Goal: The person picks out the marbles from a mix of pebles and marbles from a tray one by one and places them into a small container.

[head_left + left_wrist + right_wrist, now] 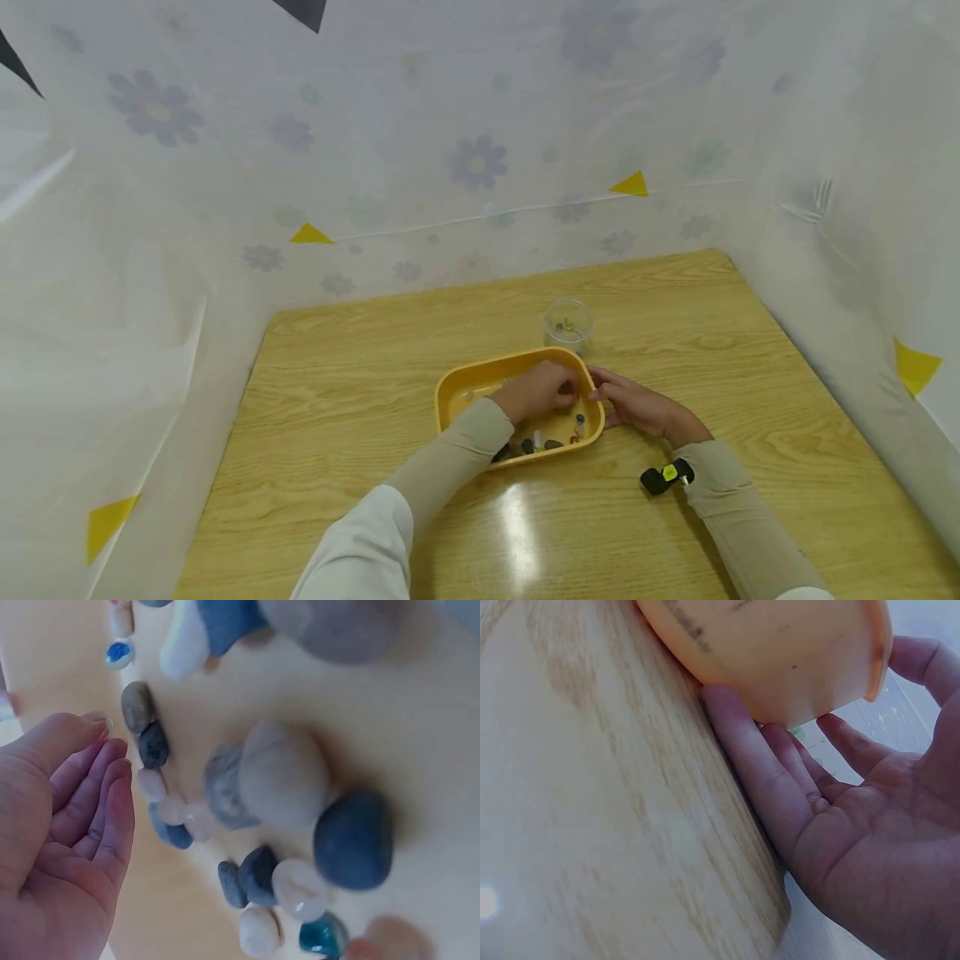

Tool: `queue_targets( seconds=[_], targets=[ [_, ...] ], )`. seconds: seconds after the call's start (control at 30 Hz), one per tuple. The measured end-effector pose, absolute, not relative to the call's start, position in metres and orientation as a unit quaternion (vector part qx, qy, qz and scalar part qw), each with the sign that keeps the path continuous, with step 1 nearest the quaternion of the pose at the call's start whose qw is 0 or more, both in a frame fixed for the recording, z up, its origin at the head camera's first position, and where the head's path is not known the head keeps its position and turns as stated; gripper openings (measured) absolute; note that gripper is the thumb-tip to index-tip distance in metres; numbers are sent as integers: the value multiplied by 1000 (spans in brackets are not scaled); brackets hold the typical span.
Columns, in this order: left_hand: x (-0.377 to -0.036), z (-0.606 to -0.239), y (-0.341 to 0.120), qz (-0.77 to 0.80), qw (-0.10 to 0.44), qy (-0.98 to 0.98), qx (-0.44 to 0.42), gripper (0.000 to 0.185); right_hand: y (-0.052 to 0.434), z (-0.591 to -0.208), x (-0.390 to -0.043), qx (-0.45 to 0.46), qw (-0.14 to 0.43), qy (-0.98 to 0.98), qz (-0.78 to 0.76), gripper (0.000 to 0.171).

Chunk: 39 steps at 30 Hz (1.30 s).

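A yellow tray (486, 372) stands on the wooden table, with stones and small pieces spread over its floor. My left hand (538, 390) reaches into its right half. In the left wrist view, thumb and fingertips pinch a tiny clear piece (110, 726), mostly covered by the fingers. Below that hand lie a large pale stone (283, 774), a dark blue stone (354, 840) and a glossy teal stone (322, 935). At the tray's right end my right hand (641, 408) holds it, thumb at the rim and fingers (761, 765) against the outer wall.
A clear round cup (567, 321) with a few small pieces inside stands just behind the tray. On the right wrist sits a black camera (666, 477). Flower-printed sheeting (477, 163) rises around the back and sides of the table (322, 400).
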<state>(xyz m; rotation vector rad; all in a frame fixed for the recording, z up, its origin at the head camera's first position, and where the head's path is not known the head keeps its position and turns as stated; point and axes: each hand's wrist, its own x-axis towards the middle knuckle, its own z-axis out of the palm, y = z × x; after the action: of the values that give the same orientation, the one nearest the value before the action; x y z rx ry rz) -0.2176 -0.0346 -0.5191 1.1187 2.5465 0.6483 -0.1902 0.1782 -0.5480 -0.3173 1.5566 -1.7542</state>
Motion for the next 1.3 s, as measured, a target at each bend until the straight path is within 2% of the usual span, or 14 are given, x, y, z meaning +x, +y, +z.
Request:
queue_targets(
  seconds=[0.27, 0.8, 1.07, 1.3],
  targets=[
    [-219, -501, -42, 261, 136, 877, 380, 13, 178, -547, -189, -124, 377, 611, -685, 60],
    [-229, -468, -47, 261, 42, 910, 320, 20, 179, -551, -192, -124, 380, 608, -686, 58],
    [-238, -469, -45, 277, -12, 919, 279, 20, 175, -552, -193, -127, 381, 601, -691, 58],
    [-240, -472, -46, 283, -15, 925, 252, 24, 172, -552, -193, -131, 381, 593, -698, 57]
  ],
)
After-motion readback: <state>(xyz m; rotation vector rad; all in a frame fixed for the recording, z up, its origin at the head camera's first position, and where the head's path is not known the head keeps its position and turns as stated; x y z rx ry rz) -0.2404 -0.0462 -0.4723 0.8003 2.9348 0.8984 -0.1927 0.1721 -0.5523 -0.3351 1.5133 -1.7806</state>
